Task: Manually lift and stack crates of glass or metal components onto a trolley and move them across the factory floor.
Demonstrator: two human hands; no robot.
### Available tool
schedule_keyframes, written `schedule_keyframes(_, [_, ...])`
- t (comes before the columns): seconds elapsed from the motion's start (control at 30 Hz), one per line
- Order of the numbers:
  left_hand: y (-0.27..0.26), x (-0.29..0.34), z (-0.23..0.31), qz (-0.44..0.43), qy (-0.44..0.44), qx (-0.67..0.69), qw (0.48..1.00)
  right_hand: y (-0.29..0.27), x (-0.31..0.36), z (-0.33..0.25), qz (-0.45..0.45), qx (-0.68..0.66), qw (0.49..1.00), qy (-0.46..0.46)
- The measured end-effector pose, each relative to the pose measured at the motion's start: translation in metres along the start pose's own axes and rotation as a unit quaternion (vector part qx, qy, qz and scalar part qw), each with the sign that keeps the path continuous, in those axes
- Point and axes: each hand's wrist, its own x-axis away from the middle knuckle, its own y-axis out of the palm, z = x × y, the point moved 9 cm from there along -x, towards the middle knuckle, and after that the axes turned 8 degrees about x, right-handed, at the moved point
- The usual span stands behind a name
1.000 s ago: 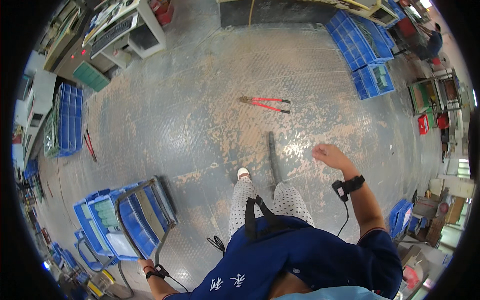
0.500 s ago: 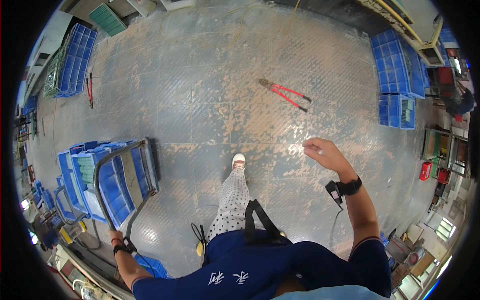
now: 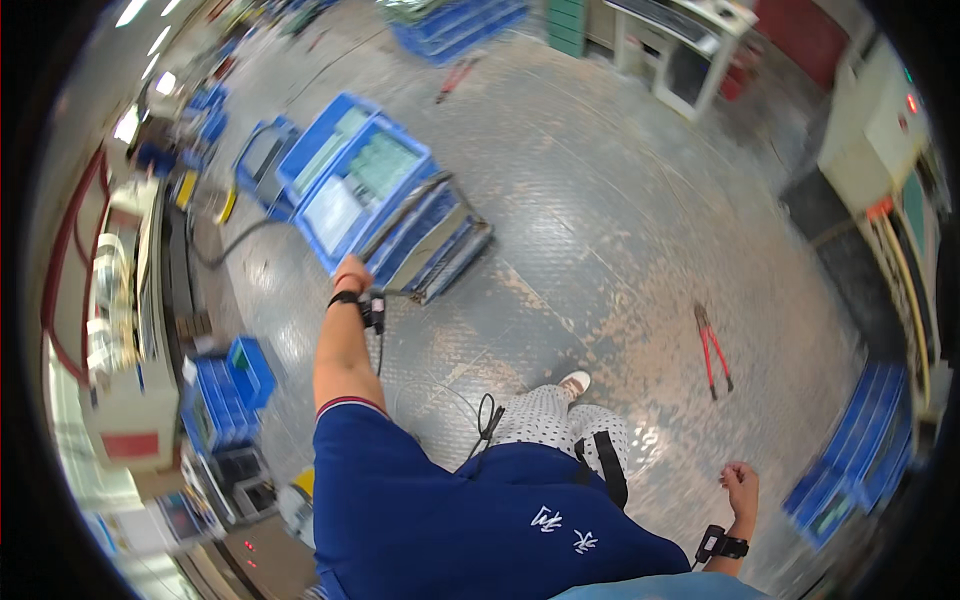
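The cart of blue crates is now standing nearer the middle; the view is swinging leftward, suggesting the cart is being steered. The left hand is gripping its handle; the right hand is hanging loosely curled, apparently holding nothing. Red cutters are now lying farther right on the floor. White writing is marking the blue shirt.

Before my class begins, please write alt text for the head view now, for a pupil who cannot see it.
The left hand holds the metal handle of a cart stacked with blue bins; the right hand is empty, out to the side. Red-handled cutters lie on the worn floor.
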Motion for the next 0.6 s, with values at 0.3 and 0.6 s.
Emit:
schedule_keyframes(0.3, [-0.082,0.078,-0.026,0.112,-0.007,0.051,0.992,0.049,-0.114,-0.238,-0.141,0.147,0.955,-0.216])
schedule_keyframes(0.6, [-0.075,0.078,-0.026,0.132,-0.032,0.066,0.989,0.196,-0.136,-0.439,-0.289,0.309,0.785,-0.453])
